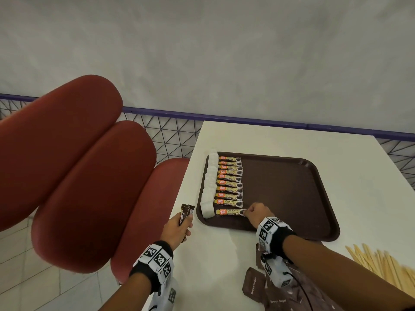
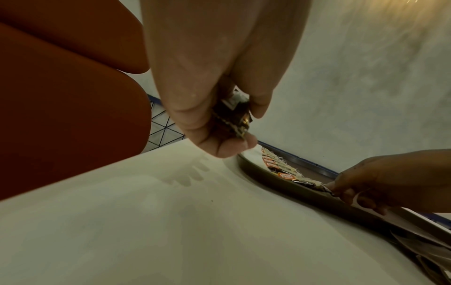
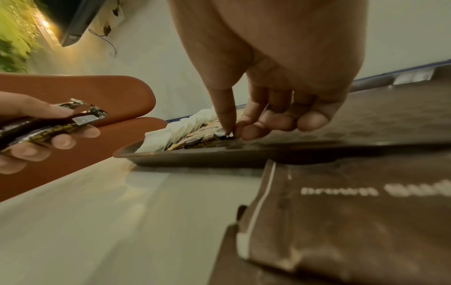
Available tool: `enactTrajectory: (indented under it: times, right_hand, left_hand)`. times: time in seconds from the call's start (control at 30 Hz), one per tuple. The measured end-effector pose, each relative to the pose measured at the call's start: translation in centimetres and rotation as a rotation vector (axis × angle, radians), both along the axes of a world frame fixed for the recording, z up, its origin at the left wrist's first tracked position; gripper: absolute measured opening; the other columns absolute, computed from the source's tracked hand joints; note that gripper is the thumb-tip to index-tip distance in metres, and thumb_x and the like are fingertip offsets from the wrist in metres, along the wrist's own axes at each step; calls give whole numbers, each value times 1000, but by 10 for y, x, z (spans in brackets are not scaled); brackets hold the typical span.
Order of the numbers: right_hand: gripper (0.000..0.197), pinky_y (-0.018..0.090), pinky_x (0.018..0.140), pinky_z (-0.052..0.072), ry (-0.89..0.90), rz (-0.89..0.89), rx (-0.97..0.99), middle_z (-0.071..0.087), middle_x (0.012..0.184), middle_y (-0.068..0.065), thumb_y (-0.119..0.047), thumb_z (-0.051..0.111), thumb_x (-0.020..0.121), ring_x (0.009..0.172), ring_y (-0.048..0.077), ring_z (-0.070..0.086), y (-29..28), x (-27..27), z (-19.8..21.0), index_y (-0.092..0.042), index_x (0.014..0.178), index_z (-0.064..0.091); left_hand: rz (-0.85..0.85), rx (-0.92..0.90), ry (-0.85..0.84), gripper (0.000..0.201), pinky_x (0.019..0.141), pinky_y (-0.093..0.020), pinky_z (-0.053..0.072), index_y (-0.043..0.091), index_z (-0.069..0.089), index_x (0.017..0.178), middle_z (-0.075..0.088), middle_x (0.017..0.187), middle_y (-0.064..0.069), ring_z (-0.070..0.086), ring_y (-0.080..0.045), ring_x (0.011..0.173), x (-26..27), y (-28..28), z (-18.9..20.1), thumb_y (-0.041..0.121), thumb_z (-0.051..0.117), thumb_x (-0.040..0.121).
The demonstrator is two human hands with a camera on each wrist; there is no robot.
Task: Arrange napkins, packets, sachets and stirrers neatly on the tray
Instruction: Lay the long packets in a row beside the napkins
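Observation:
A dark brown tray (image 1: 292,194) lies on the white table (image 1: 269,138). Along its left edge runs a column of white folded napkins (image 1: 208,182), and beside them a column of several orange-and-black coffee sachets (image 1: 229,182). My right hand (image 1: 258,215) pinches the right end of the nearest sachet (image 1: 230,212), which lies flat on the tray; the pinch (image 3: 230,133) shows in the right wrist view. My left hand (image 1: 177,230) hovers left of the tray and grips a small bundle of dark sachets (image 1: 186,213), also visible from the wrists (image 2: 234,117) (image 3: 53,123).
Brown sugar packets (image 1: 269,292) lie in a loose pile at the table's near edge under my right forearm. Wooden stirrers (image 1: 381,263) fan out at the near right. Red padded seats (image 1: 78,176) stand left of the table, with a wire railing (image 1: 170,133) behind.

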State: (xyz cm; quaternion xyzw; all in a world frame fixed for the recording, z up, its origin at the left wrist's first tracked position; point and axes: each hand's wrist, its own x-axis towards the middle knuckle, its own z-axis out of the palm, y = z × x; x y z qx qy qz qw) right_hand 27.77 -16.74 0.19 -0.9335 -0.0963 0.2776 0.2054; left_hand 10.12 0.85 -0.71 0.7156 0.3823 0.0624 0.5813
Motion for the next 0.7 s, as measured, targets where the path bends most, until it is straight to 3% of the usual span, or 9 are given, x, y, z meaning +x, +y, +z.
enactTrajectory:
  times: [0.07, 0.13, 0.3, 0.57, 0.7]
  right_hand:
    - [25, 34, 94, 46, -17, 14, -28, 66, 110, 8, -39, 54, 88, 105, 28, 60, 4, 0, 0, -17, 98, 62]
    - [29, 34, 94, 46, -32, 18, -47, 66, 110, 8, -38, 52, 89, 105, 28, 60, 6, 0, -1, -15, 103, 62]
    - [31, 34, 93, 44, -44, 33, -92, 65, 111, 10, -38, 51, 90, 106, 30, 59, 11, 0, -3, -13, 105, 62]
    - [39, 34, 92, 41, -70, 86, -124, 65, 109, 8, -48, 48, 89, 106, 28, 59, 7, 4, -5, -14, 104, 60]
    - [34, 35, 91, 41, -195, 165, -107, 65, 106, 8, -43, 45, 92, 106, 28, 57, 2, 2, 2, -13, 100, 58]
  left_hand:
    - [-6, -4, -2, 17, 43, -19, 40, 11, 58, 86, 59, 76, -2, 52, -13, 57, 1, -1, 1, 26, 53, 94]
    - [-7, -11, -7, 16, 43, -18, 39, 12, 58, 87, 59, 76, -2, 52, -13, 57, 1, -3, 2, 25, 53, 95]
    - [-23, -3, 7, 16, 43, -17, 40, 13, 56, 87, 59, 78, -2, 52, -12, 58, 0, -3, 2, 25, 52, 95]
    - [-62, -40, 7, 10, 51, -26, 42, 15, 57, 87, 60, 79, -3, 52, -15, 60, 0, 0, -4, 18, 52, 95]
    - [-104, -34, 8, 10, 53, -26, 43, 18, 57, 88, 63, 83, -3, 55, -15, 64, 3, -1, -3, 17, 51, 95]
